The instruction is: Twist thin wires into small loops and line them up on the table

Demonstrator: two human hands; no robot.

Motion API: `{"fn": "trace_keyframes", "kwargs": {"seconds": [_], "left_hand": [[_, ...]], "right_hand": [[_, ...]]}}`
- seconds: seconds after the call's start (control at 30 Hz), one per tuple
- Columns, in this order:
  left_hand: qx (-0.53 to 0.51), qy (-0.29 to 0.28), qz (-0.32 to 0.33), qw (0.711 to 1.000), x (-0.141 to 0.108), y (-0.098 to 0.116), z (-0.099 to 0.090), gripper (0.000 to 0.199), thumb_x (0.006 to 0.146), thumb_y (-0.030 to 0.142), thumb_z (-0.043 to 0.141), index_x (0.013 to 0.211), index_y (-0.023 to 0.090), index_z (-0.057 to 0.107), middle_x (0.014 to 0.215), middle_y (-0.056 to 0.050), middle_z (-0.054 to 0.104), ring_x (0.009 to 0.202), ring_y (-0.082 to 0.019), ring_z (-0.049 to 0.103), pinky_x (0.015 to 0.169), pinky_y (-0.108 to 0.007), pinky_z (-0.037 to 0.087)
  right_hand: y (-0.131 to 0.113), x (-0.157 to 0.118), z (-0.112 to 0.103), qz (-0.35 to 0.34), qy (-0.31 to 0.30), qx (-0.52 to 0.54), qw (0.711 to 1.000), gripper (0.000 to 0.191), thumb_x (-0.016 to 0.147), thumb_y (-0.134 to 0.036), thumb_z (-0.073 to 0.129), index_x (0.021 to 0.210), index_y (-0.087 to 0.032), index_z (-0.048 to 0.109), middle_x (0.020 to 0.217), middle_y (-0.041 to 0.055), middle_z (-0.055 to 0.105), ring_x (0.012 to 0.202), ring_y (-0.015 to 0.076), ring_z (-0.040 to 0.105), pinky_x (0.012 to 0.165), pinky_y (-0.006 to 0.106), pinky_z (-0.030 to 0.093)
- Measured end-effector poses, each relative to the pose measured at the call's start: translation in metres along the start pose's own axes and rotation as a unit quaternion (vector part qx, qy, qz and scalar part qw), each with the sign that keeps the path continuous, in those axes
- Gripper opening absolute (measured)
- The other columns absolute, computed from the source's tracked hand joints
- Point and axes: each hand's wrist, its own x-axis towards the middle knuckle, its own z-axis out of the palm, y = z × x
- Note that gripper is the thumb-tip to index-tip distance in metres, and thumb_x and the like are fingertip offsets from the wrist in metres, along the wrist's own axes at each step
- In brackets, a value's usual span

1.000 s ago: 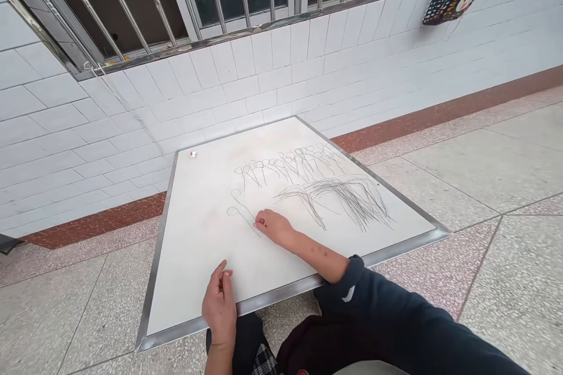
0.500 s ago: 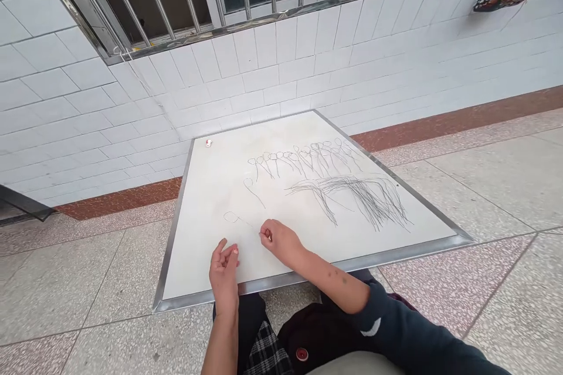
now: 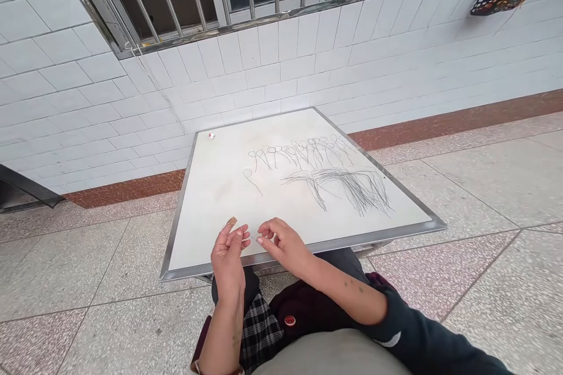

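I have the left hand (image 3: 229, 258) raised over the near edge of the table (image 3: 203, 211), thumb and fingertips closed in a light pinch on a thin looped wire (image 3: 253, 239), the loop showing by its index finger. The wire's tail runs across to the right hand (image 3: 289, 251) just beside it, half curled, thumb and forefinger slightly apart at the tail; I can't tell from here whether they grip it. Ahead, between both hands, lies a single wire loop (image 3: 254, 185). Beyond the right hand sits a pile of long wires (image 3: 349, 188), and farther out a row of twisted wire loops (image 3: 303, 152).
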Motion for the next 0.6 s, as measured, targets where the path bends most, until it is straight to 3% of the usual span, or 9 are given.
{"fn": "trace_keyframes", "kwargs": {"seconds": [0.13, 0.3, 0.43, 0.6], "left_hand": [[0.036, -0.059, 0.009, 0.998, -0.022, 0.006, 0.007, 0.049, 0.075, 0.033, 0.07, 0.12, 0.019, 0.059, 0.087, -0.003, 0.068, 0.08, -0.014, 0.063, 0.077, -0.028, 0.049], [0.077, -0.133, 0.021, 0.988, -0.046, 0.008, 0.013, 0.052, 0.08, 0.034, 0.065, 0.129, 0.022, 0.053, 0.082, 0.001, 0.064, 0.077, -0.013, 0.062, 0.077, -0.028, 0.049], [0.071, -0.116, 0.036, 0.99, -0.056, 0.011, 0.014, 0.046, 0.079, 0.032, 0.066, 0.123, 0.023, 0.056, 0.077, 0.003, 0.06, 0.072, -0.01, 0.058, 0.077, -0.026, 0.048], [0.058, -0.09, 0.055, 0.993, -0.065, 0.012, 0.014, 0.037, 0.079, 0.032, 0.066, 0.116, 0.023, 0.063, 0.079, 0.002, 0.055, 0.074, -0.01, 0.053, 0.073, -0.023, 0.048]], "right_hand": [[-0.015, 0.006, -0.011, 0.026, -0.005, 0.102, 0.994, 0.015, 0.088, -0.03, 0.057, 0.1, -0.022, 0.061, 0.094, 0.0042, 0.059, 0.09, 0.0166, 0.055, 0.068, 0.027, 0.046], [-0.028, 0.001, -0.019, 0.081, -0.04, 0.253, 0.963, 0.014, 0.084, -0.033, 0.061, 0.083, -0.019, 0.062, 0.084, -0.0003, 0.055, 0.065, 0.0108, 0.056, 0.062, 0.027, 0.047], [-0.036, -0.005, -0.024, 0.118, -0.058, 0.342, 0.93, 0.018, 0.082, -0.037, 0.062, 0.082, -0.019, 0.061, 0.078, -0.0014, 0.056, 0.066, 0.0115, 0.055, 0.065, 0.027, 0.047], [-0.044, -0.012, -0.027, 0.127, -0.027, 0.335, 0.933, 0.02, 0.079, -0.038, 0.065, 0.086, -0.019, 0.063, 0.078, -0.0015, 0.059, 0.07, 0.0111, 0.052, 0.067, 0.025, 0.041]]}}
